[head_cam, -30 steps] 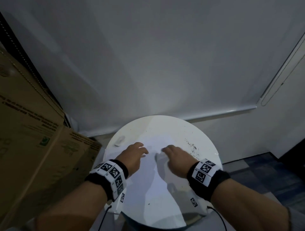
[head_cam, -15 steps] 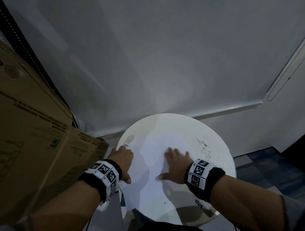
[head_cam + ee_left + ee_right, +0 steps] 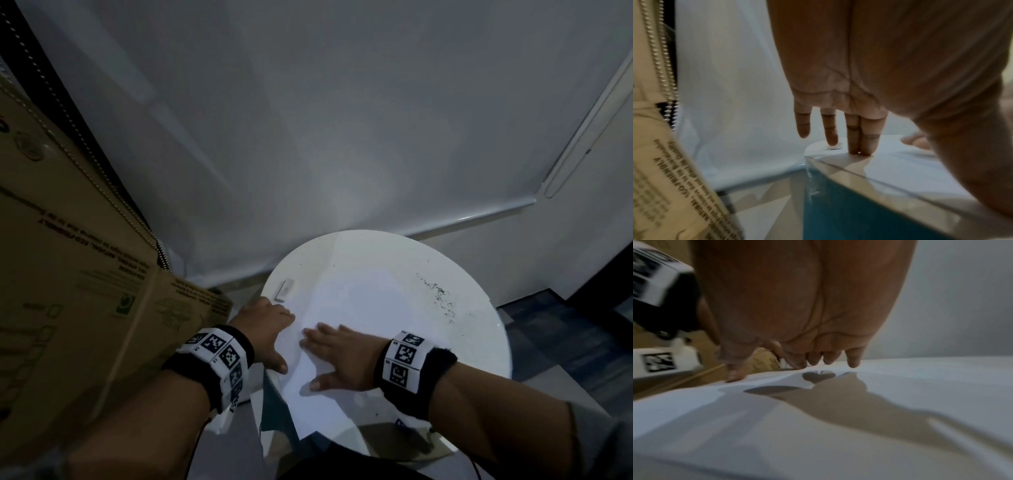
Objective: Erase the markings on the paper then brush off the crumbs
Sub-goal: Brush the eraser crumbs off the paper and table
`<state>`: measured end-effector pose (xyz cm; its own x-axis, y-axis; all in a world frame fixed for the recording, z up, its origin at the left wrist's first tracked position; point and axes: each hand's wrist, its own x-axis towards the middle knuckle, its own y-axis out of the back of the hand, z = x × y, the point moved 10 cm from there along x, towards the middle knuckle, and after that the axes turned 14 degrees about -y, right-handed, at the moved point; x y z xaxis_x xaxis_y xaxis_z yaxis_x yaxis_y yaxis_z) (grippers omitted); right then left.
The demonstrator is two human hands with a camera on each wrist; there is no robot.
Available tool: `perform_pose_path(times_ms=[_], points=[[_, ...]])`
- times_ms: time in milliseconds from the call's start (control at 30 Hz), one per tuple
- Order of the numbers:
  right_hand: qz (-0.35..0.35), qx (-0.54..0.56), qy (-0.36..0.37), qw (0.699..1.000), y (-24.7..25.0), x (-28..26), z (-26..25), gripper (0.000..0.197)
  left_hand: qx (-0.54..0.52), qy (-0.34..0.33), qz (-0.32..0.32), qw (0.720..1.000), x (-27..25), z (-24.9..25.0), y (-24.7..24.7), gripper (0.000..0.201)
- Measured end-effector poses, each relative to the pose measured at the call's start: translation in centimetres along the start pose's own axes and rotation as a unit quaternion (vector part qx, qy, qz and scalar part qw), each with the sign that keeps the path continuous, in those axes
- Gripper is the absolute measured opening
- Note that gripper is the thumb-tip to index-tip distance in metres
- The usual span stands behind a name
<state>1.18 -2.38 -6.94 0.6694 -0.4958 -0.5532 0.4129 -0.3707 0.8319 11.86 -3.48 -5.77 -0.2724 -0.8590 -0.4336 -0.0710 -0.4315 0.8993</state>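
Observation:
A white sheet of paper (image 3: 359, 308) lies on the round white table (image 3: 383, 250), its near corner hanging over the table's edge. My right hand (image 3: 325, 353) lies flat on the paper's left part, fingers spread; in the right wrist view its fingertips (image 3: 853, 363) touch the sheet (image 3: 859, 426). My left hand (image 3: 270, 327) rests at the table's left rim, straight fingers (image 3: 859, 142) pressing down by the paper's edge. A small white eraser (image 3: 284, 289) lies just beyond it, untouched (image 3: 833, 147). Dark eraser crumbs (image 3: 440, 298) are scattered on the table right of the paper.
A large cardboard box (image 3: 78, 291) stands close against the table's left side. A white roller blind (image 3: 308, 120) hangs right behind the table. Dark floor (image 3: 565, 329) shows to the right.
My left hand has moved off the middle of the paper to the table's left rim. My right hand has flattened out and slid left across the sheet.

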Motion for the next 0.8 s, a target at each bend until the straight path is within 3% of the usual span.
perform_pose_path(times_ms=[67,167,233,367,433,500,633,667,800], points=[[0.006,0.000,-0.017,1.000,-0.2,0.8,0.1,0.086,-0.004,-0.015,0.005,1.000,-0.1,-0.6,0.1,0.089],[0.022,0.051,-0.189,0.980,0.6,1.5,5.9,0.097,0.004,-0.026,0.011,1.000,0.0,-0.6,0.2,0.088],[0.036,0.054,-0.237,0.969,1.1,1.3,7.6,0.103,0.012,-0.028,0.017,0.999,0.0,-0.6,0.3,0.086],[0.003,0.034,-0.071,0.997,1.1,1.9,0.6,0.095,0.014,-0.023,0.024,0.999,0.0,-0.8,0.4,0.089],[-0.004,0.052,-0.068,0.996,0.9,2.7,-0.1,0.094,0.013,-0.023,0.019,0.999,-0.1,-0.9,0.2,0.091],[0.016,0.087,-0.142,0.986,1.1,3.3,3.3,0.096,0.010,-0.023,0.014,1.000,-0.2,-0.9,0.1,0.090],[0.033,0.124,-0.322,0.938,1.1,1.9,11.8,0.105,0.025,-0.022,-0.002,0.999,0.0,-0.7,0.5,0.087],[0.038,0.115,-0.314,0.942,1.3,1.7,11.5,0.106,0.035,-0.022,-0.008,0.999,0.1,-0.6,0.8,0.079],[0.008,0.104,-0.151,0.983,0.9,1.6,4.2,0.096,0.050,-0.006,-0.002,0.999,1.0,0.2,2.3,0.060]])
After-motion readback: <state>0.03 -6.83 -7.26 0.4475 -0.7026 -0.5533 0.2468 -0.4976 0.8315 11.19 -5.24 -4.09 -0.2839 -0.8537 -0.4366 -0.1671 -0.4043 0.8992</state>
